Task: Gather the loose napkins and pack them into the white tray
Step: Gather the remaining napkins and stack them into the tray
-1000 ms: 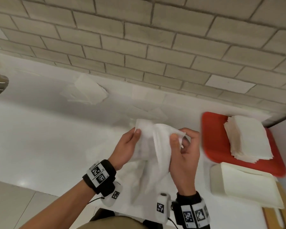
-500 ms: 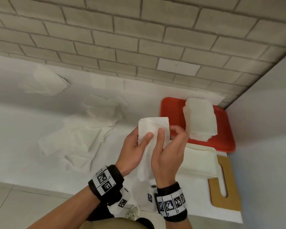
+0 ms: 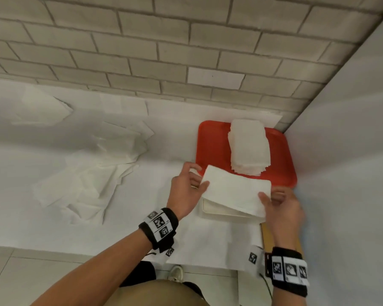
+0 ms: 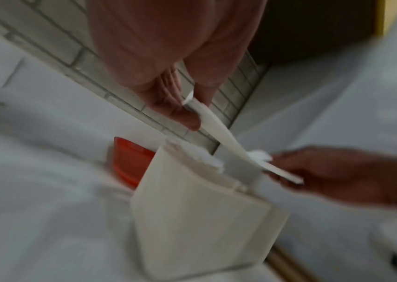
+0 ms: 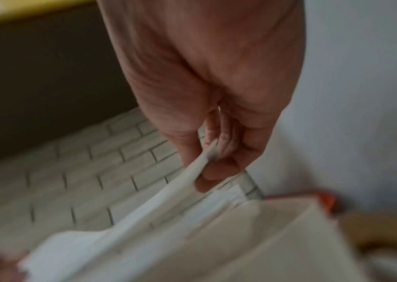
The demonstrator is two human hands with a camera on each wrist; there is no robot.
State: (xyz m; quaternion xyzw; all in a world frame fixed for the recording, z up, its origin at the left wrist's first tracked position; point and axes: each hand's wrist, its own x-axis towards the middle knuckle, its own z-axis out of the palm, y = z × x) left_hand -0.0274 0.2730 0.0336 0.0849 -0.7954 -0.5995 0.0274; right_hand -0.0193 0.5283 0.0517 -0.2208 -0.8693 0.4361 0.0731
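Head view, counter: white, under brick wall; loose napkins point(image 3: 93, 173) heaped left, well apart from tray point(image 3: 210, 209).
Head view, grip: left hand point(image 3: 184, 191) and right hand point(image 3: 283, 204) each pinching an end of folded napkin point(image 3: 234, 191), just above tray.
Head view, neighbour: red tray point(image 3: 212, 149) with stack point(image 3: 248, 149) right behind; likely mis-drop there.
Left wrist view, risk: napkin point(image 4: 219, 131) sagging between pinches; uneven release could unfold it.
Right wrist view, risk: blurred; fingertips point(image 5: 219, 171) pinching thin edge point(image 5: 192, 171), prone to slip.
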